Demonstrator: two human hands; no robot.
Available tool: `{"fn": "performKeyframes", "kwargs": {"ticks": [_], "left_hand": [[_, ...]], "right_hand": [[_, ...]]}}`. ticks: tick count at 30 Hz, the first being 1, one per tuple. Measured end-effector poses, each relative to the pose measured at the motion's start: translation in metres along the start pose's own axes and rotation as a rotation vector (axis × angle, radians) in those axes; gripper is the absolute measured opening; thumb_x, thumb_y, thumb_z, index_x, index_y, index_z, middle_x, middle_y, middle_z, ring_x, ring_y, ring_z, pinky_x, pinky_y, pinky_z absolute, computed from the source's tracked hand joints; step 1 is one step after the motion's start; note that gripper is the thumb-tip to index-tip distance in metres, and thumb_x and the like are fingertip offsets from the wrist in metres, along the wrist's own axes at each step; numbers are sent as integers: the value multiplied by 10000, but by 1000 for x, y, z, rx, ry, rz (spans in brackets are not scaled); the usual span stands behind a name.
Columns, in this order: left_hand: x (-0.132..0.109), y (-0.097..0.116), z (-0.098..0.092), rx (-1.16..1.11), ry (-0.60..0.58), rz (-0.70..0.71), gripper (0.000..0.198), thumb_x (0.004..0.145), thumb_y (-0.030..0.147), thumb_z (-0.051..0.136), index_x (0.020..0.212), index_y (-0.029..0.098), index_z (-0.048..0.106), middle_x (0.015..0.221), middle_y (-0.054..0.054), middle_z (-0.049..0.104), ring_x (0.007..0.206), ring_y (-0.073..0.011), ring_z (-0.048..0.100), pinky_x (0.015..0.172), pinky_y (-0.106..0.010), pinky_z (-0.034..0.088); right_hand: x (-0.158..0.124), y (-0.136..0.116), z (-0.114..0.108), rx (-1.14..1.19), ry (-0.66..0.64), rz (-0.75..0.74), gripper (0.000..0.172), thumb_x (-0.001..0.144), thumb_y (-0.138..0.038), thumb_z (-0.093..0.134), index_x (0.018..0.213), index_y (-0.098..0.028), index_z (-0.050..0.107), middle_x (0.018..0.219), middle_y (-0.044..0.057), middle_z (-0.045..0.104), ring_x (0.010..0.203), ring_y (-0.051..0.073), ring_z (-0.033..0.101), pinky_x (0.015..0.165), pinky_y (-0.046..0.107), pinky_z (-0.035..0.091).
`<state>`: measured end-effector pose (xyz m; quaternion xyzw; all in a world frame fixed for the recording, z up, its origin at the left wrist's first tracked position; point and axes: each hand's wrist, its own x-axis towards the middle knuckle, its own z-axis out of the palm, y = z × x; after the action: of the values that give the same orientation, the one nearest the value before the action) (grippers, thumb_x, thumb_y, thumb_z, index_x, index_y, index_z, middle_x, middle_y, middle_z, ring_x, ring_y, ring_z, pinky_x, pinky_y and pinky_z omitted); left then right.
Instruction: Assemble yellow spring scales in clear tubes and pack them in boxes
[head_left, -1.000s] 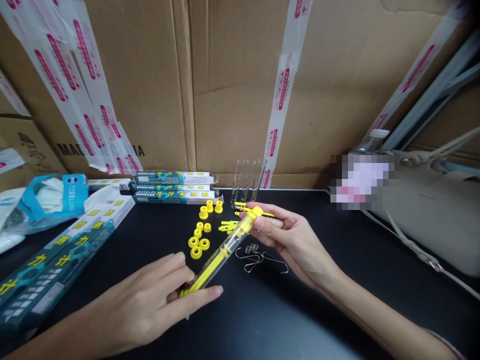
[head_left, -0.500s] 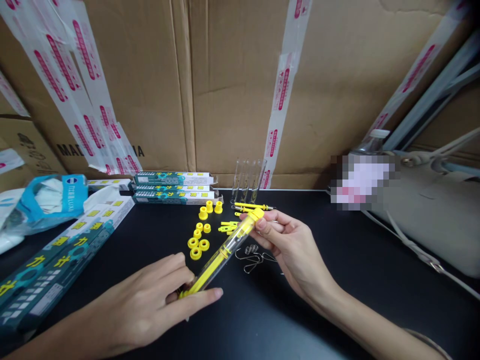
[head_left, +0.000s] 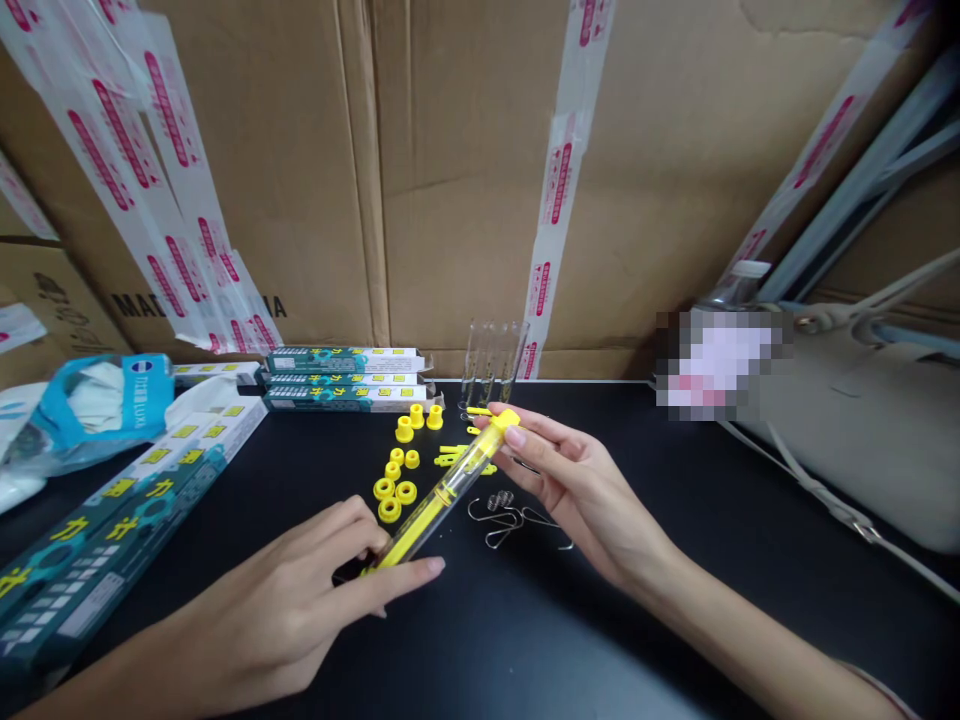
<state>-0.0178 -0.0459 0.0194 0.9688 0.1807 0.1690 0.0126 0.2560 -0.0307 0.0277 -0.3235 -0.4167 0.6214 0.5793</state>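
A clear-tubed spring scale (head_left: 442,497) with a yellow inner part is tilted over the black table, its capped end up and to the right. Around its lower end, my left hand (head_left: 322,580) is closed; the fingers cover that tip. My right hand (head_left: 570,475) pinches the yellow cap (head_left: 507,420) at the upper end between thumb and fingers. Behind the tube lie several yellow collars (head_left: 406,491) and flat yellow pieces (head_left: 454,456). Bent wire hooks (head_left: 504,520) and small coiled springs (head_left: 501,499) rest near my right hand. Several clear tubes (head_left: 487,360) stand upright farther back.
Printed long boxes (head_left: 345,380) are stacked at the back, and more boxes (head_left: 142,510) lie along the left. A blue tissue pack (head_left: 112,400) sits beyond them. On the right are a bottle (head_left: 739,285) and a beige bag (head_left: 862,420). A large carton (head_left: 465,200) walls the back.
Both hands keep their hold on the spring scale. The capped end and my right hand have shifted slightly left and up; the view has moved a little.
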Motion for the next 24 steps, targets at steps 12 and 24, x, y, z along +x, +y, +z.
{"fn": "performKeyframes", "kwargs": {"ticks": [12, 24], "left_hand": [[0, 0, 1, 15, -28, 64, 693, 859, -122, 357, 1449, 213, 496, 933, -70, 657, 807, -197, 565, 801, -342, 521], [7, 5, -2, -4, -16, 60, 676, 841, -133, 329, 1393, 180, 561, 916, -76, 669, 784, -188, 571, 704, -273, 512]], "right_hand": [[-6, 2, 10, 158, -157, 36, 246, 913, -244, 703, 1157, -256, 724, 1295, 43, 705, 1179, 190, 665, 1021, 315, 518], [-9, 0, 14, 182, -115, -22, 304, 958, -268, 621, 1254, -264, 688, 1459, 56, 576, 1203, 246, 647, 1040, 390, 516]]}}
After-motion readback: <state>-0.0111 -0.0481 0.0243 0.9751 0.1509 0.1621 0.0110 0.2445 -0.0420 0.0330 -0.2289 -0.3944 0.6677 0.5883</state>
